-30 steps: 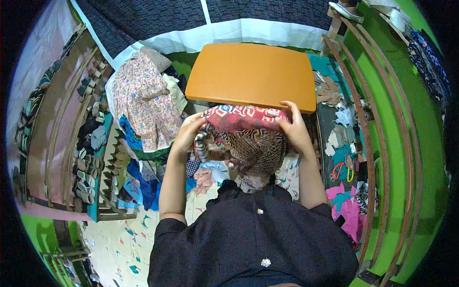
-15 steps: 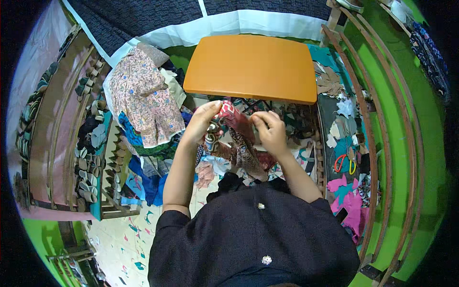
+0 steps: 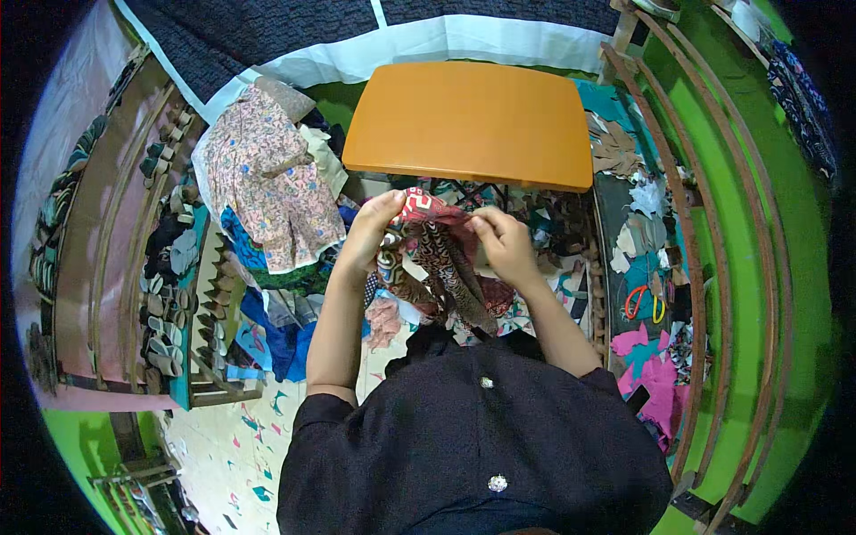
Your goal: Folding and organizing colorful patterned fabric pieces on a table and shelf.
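A red, brown and cream patterned cloth [image 3: 431, 234] hangs between my two hands in front of my chest. My left hand [image 3: 374, 227] is closed on its upper left part, thumb on top of the red area. With a pinch, my right hand [image 3: 501, 239] grips the cloth's red edge on the other side. Its brown patterned lengths droop in folds toward my lap. The fingers of my left hand are partly hidden behind the fabric. Just beyond my hands stands an orange-brown table [image 3: 468, 120].
Flower-print fabric [image 3: 267, 178] lies heaped at the left. Shoe lasts [image 3: 165, 343] line racks further left. On the right, a dark bench [image 3: 615, 267] carries scraps, pink cloth [image 3: 658, 392] and scissors with red and yellow handles [image 3: 635, 303]. Wooden rails [image 3: 700, 250] run along the green wall.
My right hand now pinches the cloth, having moved slightly left. The red edge is stretched sideways between both hands, and the brown lengths hang more spread out.
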The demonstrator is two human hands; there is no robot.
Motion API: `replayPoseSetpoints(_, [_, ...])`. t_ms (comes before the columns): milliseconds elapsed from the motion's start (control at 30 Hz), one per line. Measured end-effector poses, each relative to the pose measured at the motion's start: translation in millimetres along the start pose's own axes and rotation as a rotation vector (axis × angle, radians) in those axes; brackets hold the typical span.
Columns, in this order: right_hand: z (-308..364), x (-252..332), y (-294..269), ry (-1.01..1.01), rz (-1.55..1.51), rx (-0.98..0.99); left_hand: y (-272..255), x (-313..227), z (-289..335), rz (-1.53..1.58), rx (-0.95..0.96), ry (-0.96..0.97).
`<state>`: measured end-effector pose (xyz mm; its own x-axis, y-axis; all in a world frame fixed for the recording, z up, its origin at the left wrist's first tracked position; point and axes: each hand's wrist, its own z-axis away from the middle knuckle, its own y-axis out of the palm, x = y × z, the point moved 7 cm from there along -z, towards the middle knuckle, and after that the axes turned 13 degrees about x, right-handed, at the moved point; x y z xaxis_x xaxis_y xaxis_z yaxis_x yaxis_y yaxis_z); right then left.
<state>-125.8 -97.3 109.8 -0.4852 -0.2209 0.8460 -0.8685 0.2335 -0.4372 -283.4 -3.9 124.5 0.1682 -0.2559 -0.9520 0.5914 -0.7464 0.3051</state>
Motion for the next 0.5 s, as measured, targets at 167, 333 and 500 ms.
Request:
replayPoseSetpoints(167, [-4, 20, 4, 0.011, -0.146, 0.077, 24, -20, 10, -1.255, -0.087, 0.168])
replayPoseSetpoints(333, [-5, 31, 21, 0.015, -0.178, 0.235, 61, -8, 14, -1.284, 0.049, 0.437])
replayPoseSetpoints(500, [-3, 42, 10, 0.035, -0.176, 0.259, 47, -2, 13, -1.262, -0.184, 0.438])
